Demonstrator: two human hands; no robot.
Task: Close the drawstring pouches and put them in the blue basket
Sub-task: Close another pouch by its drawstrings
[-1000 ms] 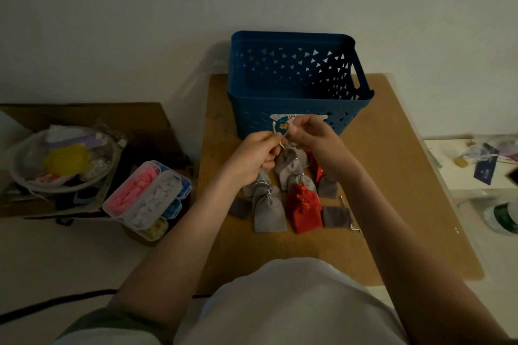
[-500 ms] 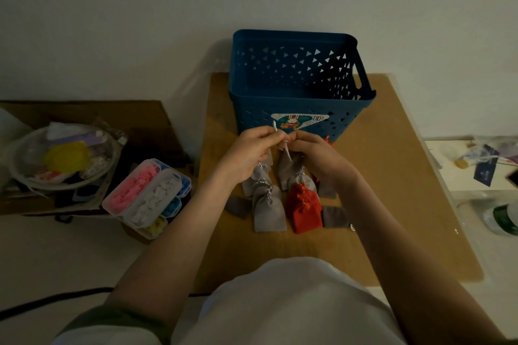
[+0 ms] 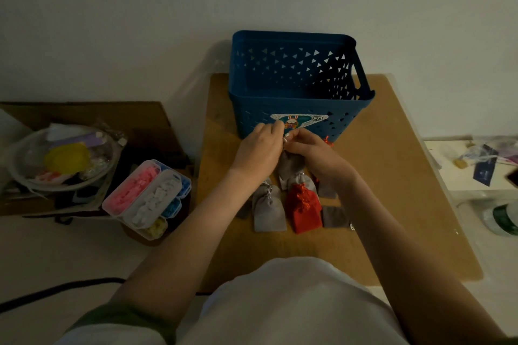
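In the last second the left hand (image 3: pixel 260 150) and right hand (image 3: pixel 318 155) had closed in, each grip pinching the cords of the small grey fabric drawstring pouch (image 3: pixel 290 166) right in front of the blue perforated plastic basket (image 3: pixel 252 117), so probably near cinched, not dropped in yet.

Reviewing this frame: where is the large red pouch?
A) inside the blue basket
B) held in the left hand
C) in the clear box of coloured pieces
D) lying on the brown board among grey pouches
D: the red pouch lies on the brown board beside a light grey pouch, while the left hand and right hand pinch the top of a darker grey pouch.
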